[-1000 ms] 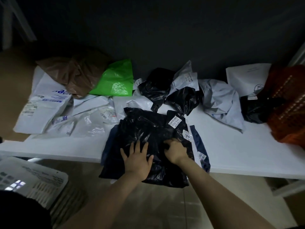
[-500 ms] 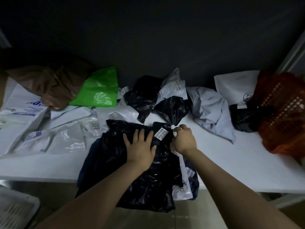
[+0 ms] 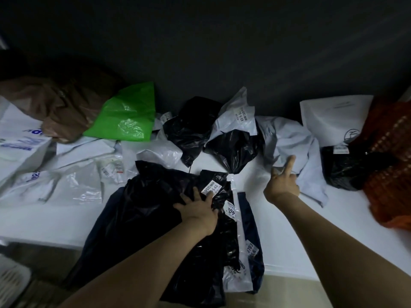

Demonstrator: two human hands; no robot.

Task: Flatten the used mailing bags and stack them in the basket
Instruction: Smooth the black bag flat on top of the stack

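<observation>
A flattened stack of mailing bags, black bag (image 3: 151, 210) on top, lies at the white table's (image 3: 311, 236) front edge and hangs over it. My left hand (image 3: 198, 207) presses flat on that black bag beside its white label. My right hand (image 3: 282, 181) is stretched out to the right, index finger straight, its fingertips at the lower edge of a crumpled pale grey bag (image 3: 293, 141); it holds nothing. More crumpled black bags (image 3: 233, 150) lie behind. The corner of a white basket (image 3: 11, 283) shows on the floor at lower left.
Brown (image 3: 55, 101) and green (image 3: 126, 114) bags and several white mailers (image 3: 20, 143) crowd the table's left. An orange mesh basket (image 3: 391, 165) stands at the right edge, with a black bag (image 3: 347, 167) and a white mailer (image 3: 333, 118) beside it. A dark wall rises behind.
My right hand has let go of the stack's top right corner and moved right toward the pale grey bag. My left hand stays pressing on the black bag.
</observation>
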